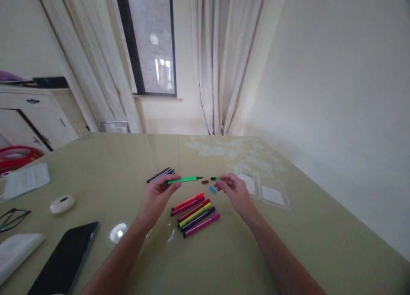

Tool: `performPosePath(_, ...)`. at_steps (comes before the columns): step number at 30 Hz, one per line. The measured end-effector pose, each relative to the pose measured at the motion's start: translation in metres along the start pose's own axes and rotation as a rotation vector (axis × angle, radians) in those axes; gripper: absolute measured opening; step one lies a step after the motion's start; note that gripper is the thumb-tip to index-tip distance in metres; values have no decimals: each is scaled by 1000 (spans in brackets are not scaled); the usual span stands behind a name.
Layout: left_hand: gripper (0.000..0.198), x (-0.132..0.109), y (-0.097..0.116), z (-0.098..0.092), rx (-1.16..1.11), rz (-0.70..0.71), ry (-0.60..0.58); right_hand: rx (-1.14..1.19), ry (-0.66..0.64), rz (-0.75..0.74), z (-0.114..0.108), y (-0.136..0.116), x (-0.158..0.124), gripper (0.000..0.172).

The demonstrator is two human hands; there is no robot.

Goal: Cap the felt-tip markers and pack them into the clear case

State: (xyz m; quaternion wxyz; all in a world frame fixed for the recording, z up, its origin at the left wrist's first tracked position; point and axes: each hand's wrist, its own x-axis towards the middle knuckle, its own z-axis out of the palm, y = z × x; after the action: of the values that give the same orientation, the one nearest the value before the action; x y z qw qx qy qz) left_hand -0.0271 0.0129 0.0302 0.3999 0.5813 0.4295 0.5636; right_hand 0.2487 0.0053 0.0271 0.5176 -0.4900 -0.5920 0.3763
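Observation:
My left hand (160, 194) pinches a green felt-tip pen (185, 180), its dark tip bare and pointing right. Between the fingertips of my right hand (233, 190) is a small green cap (216, 178), dark at its left end and apart from the pen's tip. Below the gap lie a brown cap (205, 182) and a blue cap (212, 189), loose on the table. Several capped pens in orange, red, yellow, purple and pink (201, 225) lie side by side between my forearms. Beyond my left hand are a few uncapped pens (159, 174), partly hidden.
The glossy table (128, 158) meets a wall on the right. At left lie a black phone (65, 261), a white oval case (62, 204), glasses (13, 218), a white box (19, 254) and a face mask (27, 179). Card-like white pieces (272, 195) are right of my right hand.

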Motion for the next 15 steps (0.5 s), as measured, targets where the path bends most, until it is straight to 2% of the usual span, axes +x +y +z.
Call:
performPosePath(3,27,-8,8,3,-98,-19,-22,301,2,24,2,-17,-6,34)
performPosePath(8,24,-14,13,4,-207,-40,-69,491,-42,-3,6,-35,-14,26)
performPosePath(12,23,-15,14,3,-211,-49,-66,546,-63,-1,7,-39,-17,22)
performPosePath(15,23,-15,15,4,-220,-45,-56,465,-55,-4,5,-33,-16,24)
